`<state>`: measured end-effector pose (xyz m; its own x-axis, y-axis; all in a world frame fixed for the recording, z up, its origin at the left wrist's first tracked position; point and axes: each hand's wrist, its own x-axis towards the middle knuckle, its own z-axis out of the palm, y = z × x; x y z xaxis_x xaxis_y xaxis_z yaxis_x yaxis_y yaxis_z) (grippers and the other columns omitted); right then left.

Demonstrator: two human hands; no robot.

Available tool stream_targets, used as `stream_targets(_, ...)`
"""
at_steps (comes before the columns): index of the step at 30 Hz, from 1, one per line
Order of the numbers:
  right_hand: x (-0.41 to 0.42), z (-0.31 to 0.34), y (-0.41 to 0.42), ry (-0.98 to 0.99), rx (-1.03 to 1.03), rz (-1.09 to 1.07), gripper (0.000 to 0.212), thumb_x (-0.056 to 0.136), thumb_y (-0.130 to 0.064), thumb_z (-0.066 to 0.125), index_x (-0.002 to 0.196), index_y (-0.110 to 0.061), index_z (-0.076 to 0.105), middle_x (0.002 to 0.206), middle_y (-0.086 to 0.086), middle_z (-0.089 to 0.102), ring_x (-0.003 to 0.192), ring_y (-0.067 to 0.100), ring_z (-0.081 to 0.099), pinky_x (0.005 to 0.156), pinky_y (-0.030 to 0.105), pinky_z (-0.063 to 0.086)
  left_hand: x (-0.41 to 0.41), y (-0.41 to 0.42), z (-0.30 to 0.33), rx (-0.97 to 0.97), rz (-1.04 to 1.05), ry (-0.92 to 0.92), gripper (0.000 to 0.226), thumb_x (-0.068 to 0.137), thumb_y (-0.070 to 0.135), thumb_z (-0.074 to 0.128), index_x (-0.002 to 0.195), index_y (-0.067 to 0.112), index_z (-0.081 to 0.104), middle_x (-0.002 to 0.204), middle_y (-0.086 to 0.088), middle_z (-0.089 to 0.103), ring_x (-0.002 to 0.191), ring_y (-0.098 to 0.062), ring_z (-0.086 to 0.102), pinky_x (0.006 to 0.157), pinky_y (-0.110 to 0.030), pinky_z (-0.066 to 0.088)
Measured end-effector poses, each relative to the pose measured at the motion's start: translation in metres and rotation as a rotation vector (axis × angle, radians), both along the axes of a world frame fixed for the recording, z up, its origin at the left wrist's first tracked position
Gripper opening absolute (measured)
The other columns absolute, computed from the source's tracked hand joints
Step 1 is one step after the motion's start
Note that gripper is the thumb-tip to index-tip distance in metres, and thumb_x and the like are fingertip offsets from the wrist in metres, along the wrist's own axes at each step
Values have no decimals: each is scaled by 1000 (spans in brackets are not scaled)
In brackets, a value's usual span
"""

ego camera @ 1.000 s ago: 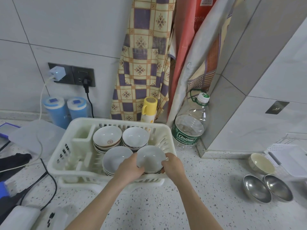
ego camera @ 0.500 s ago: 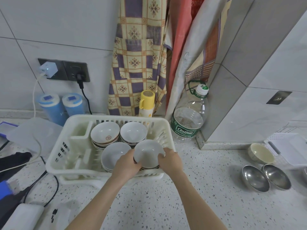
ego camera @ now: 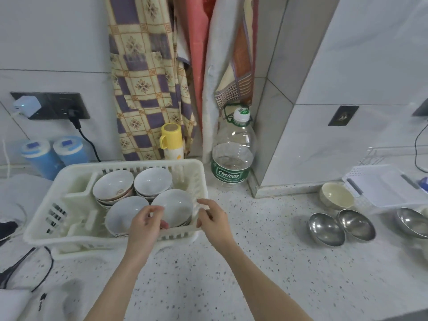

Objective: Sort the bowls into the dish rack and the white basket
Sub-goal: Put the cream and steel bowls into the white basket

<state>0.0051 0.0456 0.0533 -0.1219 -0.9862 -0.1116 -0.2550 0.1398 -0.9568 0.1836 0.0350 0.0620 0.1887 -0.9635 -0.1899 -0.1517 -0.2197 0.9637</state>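
Reaching forward over the speckled surface [ego camera: 208, 286], both hands hover at the near rim of the white basket [ego camera: 69, 174]. The left hand [ego camera: 144, 224] has its fingers loosely curled, fingertips just at the near edge of the front-right stack of bowls [ego camera: 172, 207]; whether they touch it I cannot tell. The right hand [ego camera: 214, 220] is spread and released, gripping nothing, beside the basket's near right corner. The basket sits toward the left of the surface and holds four stacks of white bowls in its right part: two nearer, two farther. Toward the right edge lie steel bowls [ego camera: 326, 229], side by side, with a cream bowl [ego camera: 337, 199] just behind them and a white dish rack [ego camera: 382, 186] beyond. At the back edge stand a clear water bottle [ego camera: 232, 158], a yellow-capped flask [ego camera: 171, 141] and two blue canisters [ego camera: 53, 154] against the wall.
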Motion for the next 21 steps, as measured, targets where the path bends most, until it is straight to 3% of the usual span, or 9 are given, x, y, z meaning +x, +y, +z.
stream_targets(4, -75, -5, 40, -18, 13, 51, 27, 98, -19, 46, 117, -34, 59, 60, -5, 65, 48, 6, 45, 47, 19, 39, -62, 27, 0, -12, 38, 71, 19, 99, 22, 51, 91, 23, 68, 56, -2, 67, 44, -9, 42, 50, -31, 31)
stream_targets(8, -173, -12, 88, 2, 80, -35, 26, 100, -19, 45, 118, -31, 60, 63, -4, 66, 48, 6, 46, 47, 18, 40, -147, 68, -15, 45, -3, 129, 20, 101, 19, 48, 95, 16, 67, 59, -8, 67, 35, -9, 28, 44, -23, 23)
stream_targets(13, -280, -25, 148, -22, 128, -192, 25, 98, -18, 47, 112, -31, 63, 59, -7, 67, 50, 3, 48, 56, 21, 45, -266, 122, -37, 133, -117, 145, 17, 101, 21, 52, 95, 21, 68, 58, -3, 68, 41, -14, 29, 40, -22, 26)
stream_targets(21, -400, -38, 216, -113, 139, -447, 26, 96, -13, 47, 110, -24, 66, 59, -1, 68, 47, 2, 49, 48, 18, 40, -408, 180, -52, 332, -350, 134, 15, 100, 24, 51, 102, 19, 65, 71, -7, 72, 45, -12, 42, 42, -20, 33)
